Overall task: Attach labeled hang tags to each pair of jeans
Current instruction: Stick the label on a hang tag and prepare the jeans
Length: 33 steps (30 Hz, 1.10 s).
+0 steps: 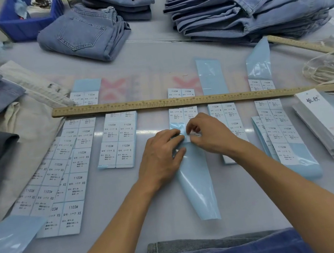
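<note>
Two hands meet at the desk's (175, 227) centre: the left hand (159, 159) pins a blue XL label strip (196, 182) while the right hand (207, 133) pinches a sticker off its top. Peeling slowly from a corner should keep it flat. Hang tags (329, 124) wait at 3 o'clock, folded jeans (251, 2) at 12. The pinched sticker sits mostly hidden behind fingers; small print blurs.
</note>
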### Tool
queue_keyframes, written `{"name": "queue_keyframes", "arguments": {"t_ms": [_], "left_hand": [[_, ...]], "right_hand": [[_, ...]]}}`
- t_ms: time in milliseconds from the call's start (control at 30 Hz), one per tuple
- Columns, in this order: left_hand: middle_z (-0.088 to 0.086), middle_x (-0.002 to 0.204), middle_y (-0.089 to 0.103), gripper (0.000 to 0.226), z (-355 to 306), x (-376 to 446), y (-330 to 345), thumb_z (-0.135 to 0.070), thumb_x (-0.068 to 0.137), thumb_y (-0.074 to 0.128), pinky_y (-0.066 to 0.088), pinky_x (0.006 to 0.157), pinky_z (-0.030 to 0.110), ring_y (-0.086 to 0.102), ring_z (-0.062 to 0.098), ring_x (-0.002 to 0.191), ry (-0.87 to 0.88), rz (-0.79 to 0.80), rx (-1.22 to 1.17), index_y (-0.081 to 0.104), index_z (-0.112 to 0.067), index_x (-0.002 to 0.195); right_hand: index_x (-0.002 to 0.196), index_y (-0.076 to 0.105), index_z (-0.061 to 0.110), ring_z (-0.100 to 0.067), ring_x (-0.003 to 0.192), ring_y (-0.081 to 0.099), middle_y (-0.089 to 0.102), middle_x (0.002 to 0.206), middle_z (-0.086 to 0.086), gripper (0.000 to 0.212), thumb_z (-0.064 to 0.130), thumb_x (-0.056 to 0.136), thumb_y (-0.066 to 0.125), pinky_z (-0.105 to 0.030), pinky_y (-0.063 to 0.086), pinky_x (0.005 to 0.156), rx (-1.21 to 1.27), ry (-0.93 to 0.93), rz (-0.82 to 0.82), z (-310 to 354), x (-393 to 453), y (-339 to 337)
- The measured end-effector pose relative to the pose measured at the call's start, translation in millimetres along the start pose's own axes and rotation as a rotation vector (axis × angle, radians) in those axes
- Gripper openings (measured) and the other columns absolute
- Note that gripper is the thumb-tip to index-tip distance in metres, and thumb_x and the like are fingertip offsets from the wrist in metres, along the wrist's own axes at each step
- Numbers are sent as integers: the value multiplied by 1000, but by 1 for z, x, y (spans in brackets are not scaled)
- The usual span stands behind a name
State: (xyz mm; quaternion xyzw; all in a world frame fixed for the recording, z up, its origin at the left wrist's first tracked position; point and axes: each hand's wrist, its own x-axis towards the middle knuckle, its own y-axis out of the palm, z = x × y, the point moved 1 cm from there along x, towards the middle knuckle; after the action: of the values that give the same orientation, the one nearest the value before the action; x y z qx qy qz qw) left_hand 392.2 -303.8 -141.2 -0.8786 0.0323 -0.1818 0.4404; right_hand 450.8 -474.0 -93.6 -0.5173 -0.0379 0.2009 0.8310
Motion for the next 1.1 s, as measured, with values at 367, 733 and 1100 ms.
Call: {"name": "queue_keyframes", "arguments": {"t_ms": [367, 733, 1100], "left_hand": [[0, 123, 67, 31, 1, -1, 0, -20, 84, 75, 48, 97, 44, 59, 23, 120, -9, -8, -30, 72, -11, 114], [-2, 123, 67, 30, 3, -2, 1, -23, 84, 75, 47, 96, 41, 60, 21, 119, -16, -29, -42, 73, -13, 113], [-3, 124, 67, 33, 4, -2, 2, -25, 83, 74, 45, 98, 39, 58, 19, 120, -19, -27, -43, 73, -14, 113]], "right_hand": [[96, 65, 19, -18, 97, 56, 56, 104, 3, 8, 20, 89, 69, -36, 50, 86, -74, -84, -9, -7, -3, 0], [119, 69, 9, -27, 113, 54, 63, 127, -5, 33, 28, 93, 71, -34, 44, 92, -195, -235, -67, -8, -13, 2], [108, 73, 8, -29, 108, 58, 69, 116, -6, 22, 24, 98, 63, -39, 49, 88, -244, -257, -144, -2, -20, 5]]}}
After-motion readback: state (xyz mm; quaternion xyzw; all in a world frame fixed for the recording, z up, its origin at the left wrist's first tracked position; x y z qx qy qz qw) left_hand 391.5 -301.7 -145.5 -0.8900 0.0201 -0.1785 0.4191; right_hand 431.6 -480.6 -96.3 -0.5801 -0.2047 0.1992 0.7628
